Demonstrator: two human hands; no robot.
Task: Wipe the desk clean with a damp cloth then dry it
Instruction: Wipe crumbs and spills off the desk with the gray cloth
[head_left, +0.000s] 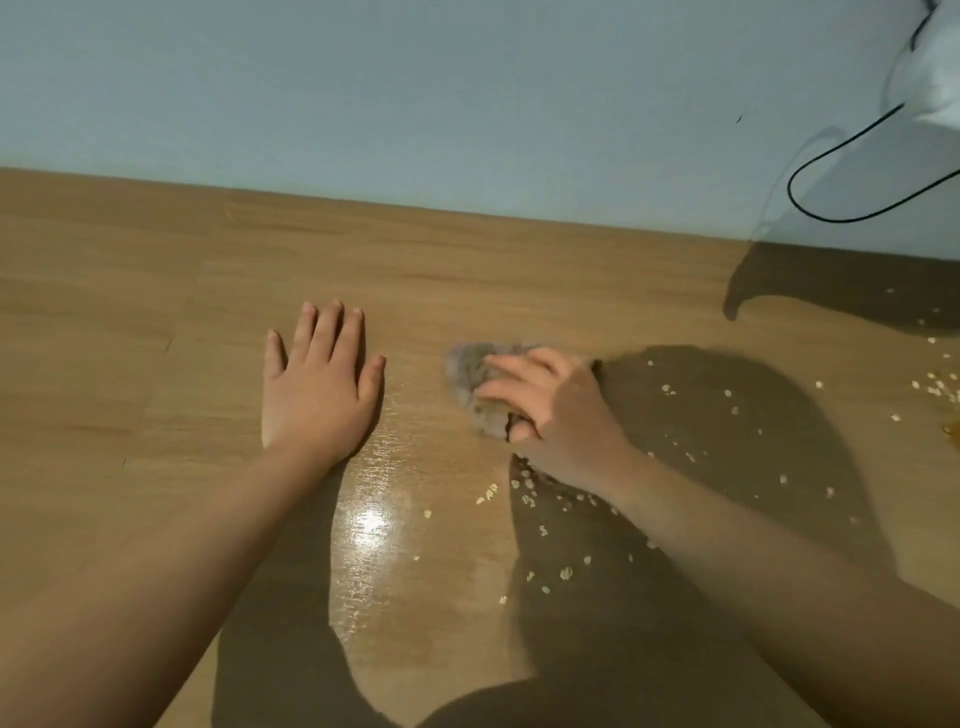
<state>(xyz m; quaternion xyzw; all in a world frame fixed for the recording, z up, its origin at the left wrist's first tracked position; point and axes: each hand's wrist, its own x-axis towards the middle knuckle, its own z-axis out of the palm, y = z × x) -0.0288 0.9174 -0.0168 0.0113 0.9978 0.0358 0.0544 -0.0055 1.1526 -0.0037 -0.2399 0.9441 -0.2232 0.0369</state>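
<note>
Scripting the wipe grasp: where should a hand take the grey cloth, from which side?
Likely from above, palm down on the bunched top of the grey cloth: it lies crumpled and low on the desk, offering no raised edge. The right hand does so, fingers over its right part, thumb at the near edge.

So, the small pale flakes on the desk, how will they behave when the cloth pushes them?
The flakes look thin and loose, so they are probably very light and will scatter easily. On the shiny strip, probably damp, some may stick or smear. The cloth looks soft, so a few could slip under it.
</note>
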